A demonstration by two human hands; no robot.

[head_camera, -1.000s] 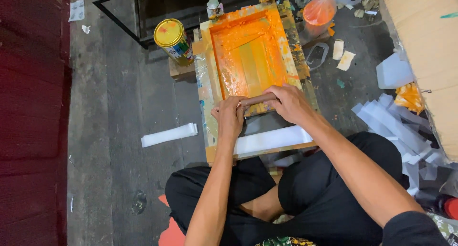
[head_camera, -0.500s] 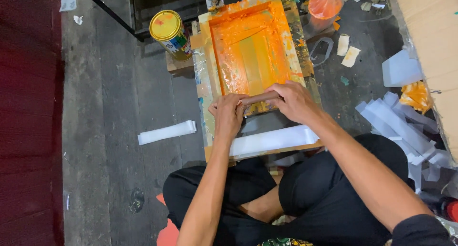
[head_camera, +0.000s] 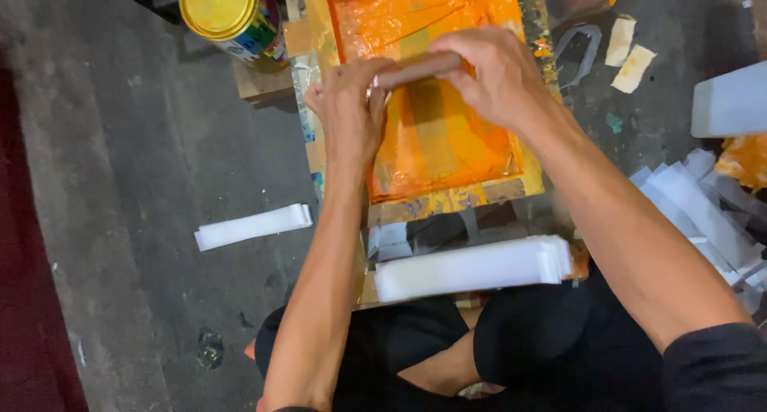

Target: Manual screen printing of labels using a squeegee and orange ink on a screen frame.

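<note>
Head view, squeegee (head_camera: 419,67) between both hands, apparently gripped

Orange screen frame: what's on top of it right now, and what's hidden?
On the orange screen frame, both hands grip a brown squeegee handle: left hand, right hand. Wet orange ink coats the mesh. The blade and whatever lies under the mesh are hidden.

Paint can (head_camera: 228,16), white strips (head_camera: 252,226), paper scraps (head_camera: 631,54).
</note>
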